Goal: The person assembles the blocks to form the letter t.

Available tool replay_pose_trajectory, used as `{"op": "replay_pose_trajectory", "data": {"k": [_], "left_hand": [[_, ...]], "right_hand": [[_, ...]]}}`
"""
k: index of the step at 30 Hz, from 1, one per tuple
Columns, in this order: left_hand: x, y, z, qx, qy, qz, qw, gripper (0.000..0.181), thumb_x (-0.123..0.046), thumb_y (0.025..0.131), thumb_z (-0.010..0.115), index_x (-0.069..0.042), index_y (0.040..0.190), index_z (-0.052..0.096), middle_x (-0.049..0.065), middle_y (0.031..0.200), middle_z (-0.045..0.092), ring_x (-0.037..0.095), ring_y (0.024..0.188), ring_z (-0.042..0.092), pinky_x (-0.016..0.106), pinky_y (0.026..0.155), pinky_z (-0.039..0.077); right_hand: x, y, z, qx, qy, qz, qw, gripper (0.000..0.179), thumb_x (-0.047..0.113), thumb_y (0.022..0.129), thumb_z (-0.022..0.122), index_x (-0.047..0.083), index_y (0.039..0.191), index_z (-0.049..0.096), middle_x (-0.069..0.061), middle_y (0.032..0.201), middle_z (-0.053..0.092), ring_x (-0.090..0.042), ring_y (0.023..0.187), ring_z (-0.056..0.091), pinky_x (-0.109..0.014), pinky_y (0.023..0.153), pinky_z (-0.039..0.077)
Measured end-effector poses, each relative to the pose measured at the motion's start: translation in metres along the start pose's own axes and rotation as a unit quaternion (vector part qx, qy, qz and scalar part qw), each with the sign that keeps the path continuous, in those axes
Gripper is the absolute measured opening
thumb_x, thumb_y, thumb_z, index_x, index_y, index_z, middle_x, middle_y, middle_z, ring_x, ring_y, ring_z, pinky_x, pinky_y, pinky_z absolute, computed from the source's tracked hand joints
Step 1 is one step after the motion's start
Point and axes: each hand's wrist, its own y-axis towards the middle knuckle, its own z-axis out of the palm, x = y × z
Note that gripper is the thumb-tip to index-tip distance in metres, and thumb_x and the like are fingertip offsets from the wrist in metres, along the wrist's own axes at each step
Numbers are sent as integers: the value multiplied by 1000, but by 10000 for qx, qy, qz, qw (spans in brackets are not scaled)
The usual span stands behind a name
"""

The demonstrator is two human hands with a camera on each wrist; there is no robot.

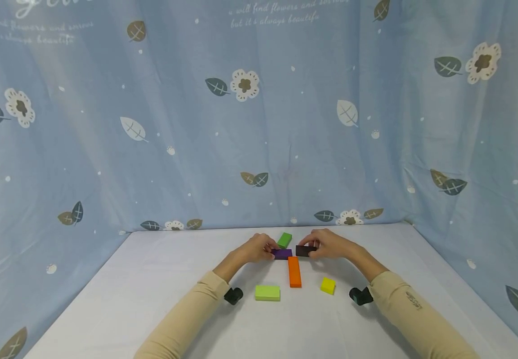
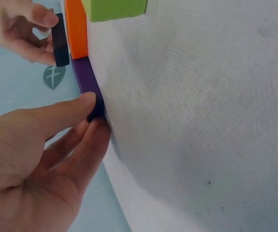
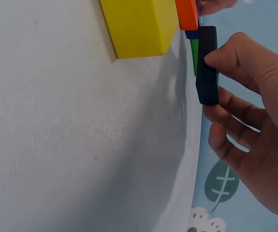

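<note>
My left hand point(image 1: 257, 248) pinches the left end of a purple block point(image 1: 283, 254) between thumb and fingers; the block lies on the white table. Opposite it, my right hand point(image 1: 330, 244) grips a black block point(image 1: 304, 251) by its right part. In the right wrist view the black block point(image 3: 207, 67) appears raised off the surface, with the thumb on one face. A small gap separates the purple and black blocks. An orange block point(image 1: 294, 272) points toward me, its far end by the purple block's right end. Behind them lies a green block point(image 1: 284, 240).
Nearer to me on the white tabletop point(image 1: 151, 279) lie a light green block point(image 1: 267, 293) and a yellow block point(image 1: 328, 285). Dark devices are strapped at both wrists. A blue patterned curtain point(image 1: 286, 124) hangs behind the table and along its sides.
</note>
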Motion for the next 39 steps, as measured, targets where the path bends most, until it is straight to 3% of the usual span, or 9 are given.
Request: {"op": "replay_pose_trajectory", "data": {"k": [39], "left_hand": [[3, 2, 0, 33, 14, -38, 10000, 25, -5, 87, 72, -5, 113, 73, 9, 110, 73, 15, 92, 65, 29, 88, 56]], "right_hand": [[4, 13, 9, 268, 3, 220, 9994, 34, 12, 84, 73, 20, 117, 72, 0, 91, 60, -13, 79, 50, -22, 69, 44]]}}
